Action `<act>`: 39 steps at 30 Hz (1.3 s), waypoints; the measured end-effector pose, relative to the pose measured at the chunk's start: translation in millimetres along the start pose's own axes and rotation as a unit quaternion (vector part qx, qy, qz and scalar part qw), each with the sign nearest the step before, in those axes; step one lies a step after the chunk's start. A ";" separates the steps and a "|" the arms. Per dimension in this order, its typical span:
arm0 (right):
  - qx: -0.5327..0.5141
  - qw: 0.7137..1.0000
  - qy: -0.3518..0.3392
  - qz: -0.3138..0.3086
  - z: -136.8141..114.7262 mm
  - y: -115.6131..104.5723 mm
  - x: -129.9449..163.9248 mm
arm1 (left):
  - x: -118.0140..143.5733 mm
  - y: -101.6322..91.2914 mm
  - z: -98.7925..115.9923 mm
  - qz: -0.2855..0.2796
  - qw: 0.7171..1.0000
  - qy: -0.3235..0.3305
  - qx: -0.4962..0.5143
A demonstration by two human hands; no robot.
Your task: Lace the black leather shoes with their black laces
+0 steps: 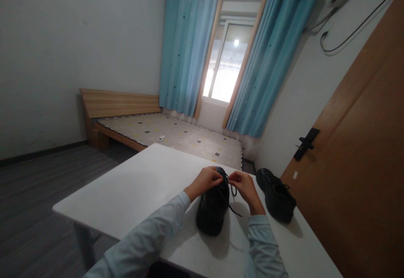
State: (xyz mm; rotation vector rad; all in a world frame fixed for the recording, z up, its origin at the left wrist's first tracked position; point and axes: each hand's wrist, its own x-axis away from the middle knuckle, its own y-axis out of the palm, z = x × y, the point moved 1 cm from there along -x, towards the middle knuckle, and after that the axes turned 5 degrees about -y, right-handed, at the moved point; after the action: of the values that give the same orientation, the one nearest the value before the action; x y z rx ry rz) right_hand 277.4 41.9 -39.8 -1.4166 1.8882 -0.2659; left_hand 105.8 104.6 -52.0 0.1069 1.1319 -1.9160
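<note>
A black lace-up shoe (213,210) stands on the white table (135,189), toe toward me. My left hand (205,181) rests on the shoe's top at the left and pinches its black lace (232,191). My right hand (244,185) pinches the lace on the right side; a loose lace end trails down over the table beside the shoe. Both arms wear light blue sleeves. A second black shoe (276,194) sits to the right, apart from my hands.
A wooden door (362,164) with a black handle stands close on the right. Behind the table are a low wooden bed (170,133), a window and blue curtains (189,51). Dark floor lies to the left.
</note>
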 end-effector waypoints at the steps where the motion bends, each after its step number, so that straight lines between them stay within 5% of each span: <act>1: -0.021 1.000 0.005 -0.005 0.6 -0.2 0.2 | -0.1 0.5 0.1 -0.004 1.000 0.002 0.002; 10: -0.154 0.987 0.027 -0.033 7.1 -4.5 1.2 | -2.9 2.7 3.9 -0.022 0.998 0.019 -0.055; 23: -0.083 0.996 0.022 0.022 11.6 -0.1 -3.6 | -1.8 3.7 9.2 -0.015 0.996 -0.033 -0.078; 39: -0.094 0.995 -0.004 -0.019 0.1 -1.8 -4.0 | 1.1 0.5 21.5 -0.003 0.975 -0.022 -0.220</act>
State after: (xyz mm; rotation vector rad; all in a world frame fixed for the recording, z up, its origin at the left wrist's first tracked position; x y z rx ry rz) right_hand 279.3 44.8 -37.1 -1.5765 1.9227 -0.1022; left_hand 112.8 87.8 -40.4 -0.1819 1.4969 -1.6220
